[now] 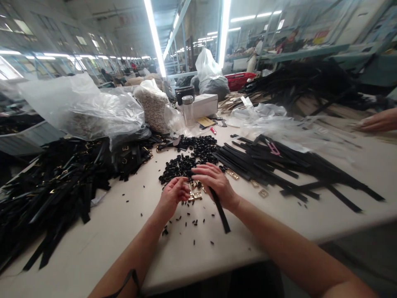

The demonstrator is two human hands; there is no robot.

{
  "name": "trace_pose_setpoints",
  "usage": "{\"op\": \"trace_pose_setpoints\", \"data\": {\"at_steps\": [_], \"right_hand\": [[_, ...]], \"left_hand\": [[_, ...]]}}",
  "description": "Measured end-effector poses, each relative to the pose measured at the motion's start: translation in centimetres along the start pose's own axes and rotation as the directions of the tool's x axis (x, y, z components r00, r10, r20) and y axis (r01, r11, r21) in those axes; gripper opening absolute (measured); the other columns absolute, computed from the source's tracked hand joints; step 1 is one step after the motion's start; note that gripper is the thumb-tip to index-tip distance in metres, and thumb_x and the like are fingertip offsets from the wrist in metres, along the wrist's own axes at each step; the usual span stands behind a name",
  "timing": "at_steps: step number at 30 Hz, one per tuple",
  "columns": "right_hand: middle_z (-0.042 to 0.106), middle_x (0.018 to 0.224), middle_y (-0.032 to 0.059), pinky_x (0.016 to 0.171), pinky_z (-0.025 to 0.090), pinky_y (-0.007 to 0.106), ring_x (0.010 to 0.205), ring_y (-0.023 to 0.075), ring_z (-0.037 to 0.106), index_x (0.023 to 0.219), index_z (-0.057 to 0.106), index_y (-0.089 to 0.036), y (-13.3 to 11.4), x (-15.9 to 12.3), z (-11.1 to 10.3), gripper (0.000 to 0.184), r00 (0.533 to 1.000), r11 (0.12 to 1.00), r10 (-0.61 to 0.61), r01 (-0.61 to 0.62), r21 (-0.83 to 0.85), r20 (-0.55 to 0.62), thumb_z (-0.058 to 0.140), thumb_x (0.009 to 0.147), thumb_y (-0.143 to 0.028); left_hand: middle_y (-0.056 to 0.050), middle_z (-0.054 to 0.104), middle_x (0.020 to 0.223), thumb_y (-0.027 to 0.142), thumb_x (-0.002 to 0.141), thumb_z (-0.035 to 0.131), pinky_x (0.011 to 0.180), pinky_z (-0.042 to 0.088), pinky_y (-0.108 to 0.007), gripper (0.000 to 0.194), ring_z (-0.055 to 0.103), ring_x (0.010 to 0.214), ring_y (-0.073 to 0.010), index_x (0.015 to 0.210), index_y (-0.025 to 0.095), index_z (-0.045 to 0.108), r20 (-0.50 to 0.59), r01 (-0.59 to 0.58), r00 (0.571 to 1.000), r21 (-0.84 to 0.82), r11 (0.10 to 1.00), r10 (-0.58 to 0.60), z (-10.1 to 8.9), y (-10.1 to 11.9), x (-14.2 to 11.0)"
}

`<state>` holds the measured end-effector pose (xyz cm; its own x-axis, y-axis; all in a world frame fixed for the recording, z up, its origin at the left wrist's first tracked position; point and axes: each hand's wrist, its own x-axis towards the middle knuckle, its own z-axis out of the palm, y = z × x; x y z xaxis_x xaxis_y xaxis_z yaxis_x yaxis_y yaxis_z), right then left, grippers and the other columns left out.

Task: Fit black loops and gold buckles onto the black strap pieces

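Observation:
My right hand (218,184) is closed on a black strap (223,219), whose free end hangs down from the palm over the table. Beside it, my left hand (176,194) has its fingers curled together in a pinch; anything between the fingertips is too small to make out. Gold buckles (195,196) lie just under and between the two hands. Right behind the hands spreads a heap of small black loops (176,167). Another gold buckle (232,174) rests right of my right hand.
Loose black straps (248,159) lie to the right, with pink-handled snips (273,147) on them. Buckled straps (62,186) are heaped at left. Plastic bags (105,107), a clear jar (187,109) and a white box (204,104) stand behind. Another person's hand (380,121) shows at far right.

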<state>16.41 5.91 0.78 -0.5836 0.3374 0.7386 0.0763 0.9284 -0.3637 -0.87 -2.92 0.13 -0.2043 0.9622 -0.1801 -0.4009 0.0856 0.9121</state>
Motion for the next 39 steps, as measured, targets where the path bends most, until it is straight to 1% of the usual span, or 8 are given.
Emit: {"op": "trace_pose_setpoints", "data": {"at_steps": [5,11,16,22,26,30,34,39], "right_hand": [[0.068,0.096,0.0054,0.113,0.021,0.046,0.105,0.0216,0.054,0.095,0.068,-0.020,0.6,0.2,-1.8,0.024,0.961,0.815,0.273,-0.205,-0.542,0.048,0.046,0.091,-0.013],[0.063,0.086,0.0091,0.107,0.022,0.044,0.090,0.0229,0.051,0.091,0.067,-0.016,0.6,0.0,-1.2,0.027,0.893,0.660,0.439,-0.243,-0.711,0.102,0.040,0.092,-0.013],[0.062,0.086,0.0099,0.101,0.024,0.041,0.088,0.0234,0.049,0.093,0.066,-0.014,0.3,0.1,-0.9,0.024,0.891,0.677,0.437,-0.238,-0.696,0.121,0.042,0.090,-0.011],[0.062,0.094,0.0098,0.090,0.027,0.038,0.090,0.0238,0.048,0.102,0.063,-0.015,-0.2,0.2,-1.3,0.022,0.902,0.695,0.425,-0.268,-0.667,0.079,0.043,0.091,-0.014],[0.062,0.092,0.0106,0.083,0.029,0.038,0.089,0.0243,0.049,0.098,0.062,-0.015,-0.3,0.2,-1.1,0.021,0.888,0.686,0.449,-0.273,-0.674,0.098,0.042,0.092,-0.014],[0.063,0.088,0.0111,0.082,0.030,0.037,0.088,0.0236,0.052,0.093,0.063,-0.013,0.0,0.1,-1.1,0.019,0.875,0.729,0.453,-0.256,-0.635,0.168,0.045,0.090,-0.013],[0.066,0.094,0.0049,0.076,0.037,0.027,0.085,0.0167,0.057,0.111,0.062,-0.018,0.1,-0.3,-1.0,0.025,0.905,0.933,0.305,-0.222,-0.284,0.297,0.057,0.088,-0.023],[0.068,0.089,0.0016,0.067,0.040,0.021,0.075,0.0120,0.060,0.102,0.069,-0.020,-0.1,-0.7,0.0,0.024,0.928,0.950,0.309,-0.312,-0.017,0.209,0.067,0.082,-0.034]], "left_hand": [[-0.012,0.070,0.081,0.062,0.076,0.061,0.056,0.052,-0.024,0.059,0.068,0.065,-0.0188,0.109,0.013,0.062,0.199,0.126,0.970,0.067,0.990,-0.137,-0.3,0.1,-0.6],[-0.013,0.071,0.082,0.051,0.077,0.068,0.051,0.050,-0.022,0.050,0.069,0.063,-0.0188,0.110,0.013,0.064,0.246,0.211,0.934,0.206,0.956,-0.259,0.3,0.0,-1.2],[-0.010,0.069,0.078,0.047,0.073,0.073,0.043,0.043,-0.018,0.048,0.065,0.056,-0.0152,0.106,0.013,0.064,0.183,0.184,0.951,0.308,0.933,-0.248,1.0,-0.4,-1.3],[0.000,0.063,0.070,0.048,0.074,0.071,0.043,0.040,-0.017,0.042,0.054,0.047,-0.0081,0.101,0.016,0.063,0.019,-0.109,0.993,0.539,0.835,0.117,0.0,-0.1,-0.7],[-0.004,0.063,0.069,0.054,0.078,0.063,0.037,0.031,-0.016,0.042,0.054,0.046,-0.0081,0.087,0.013,0.066,0.084,-0.011,0.996,0.447,0.895,-0.030,-0.2,0.1,-0.7],[0.001,0.059,0.057,0.036,0.065,0.080,0.039,0.032,-0.013,0.031,0.049,0.043,-0.0052,0.080,0.013,0.063,0.056,0.132,0.987,0.268,0.954,-0.152,0.0,-0.1,-0.6],[0.001,0.059,0.057,0.025,0.055,0.084,0.041,0.036,-0.011,0.036,0.049,0.046,-0.0045,0.081,0.013,0.061,-0.073,0.210,0.976,0.055,0.976,-0.205,-0.3,0.3,-0.3],[0.001,0.056,0.055,0.020,0.059,0.080,0.038,0.035,-0.009,0.030,0.047,0.044,-0.0035,0.079,0.011,0.060,-0.066,0.263,0.962,-0.037,0.964,-0.265,-0.4,0.7,-0.2]]}}
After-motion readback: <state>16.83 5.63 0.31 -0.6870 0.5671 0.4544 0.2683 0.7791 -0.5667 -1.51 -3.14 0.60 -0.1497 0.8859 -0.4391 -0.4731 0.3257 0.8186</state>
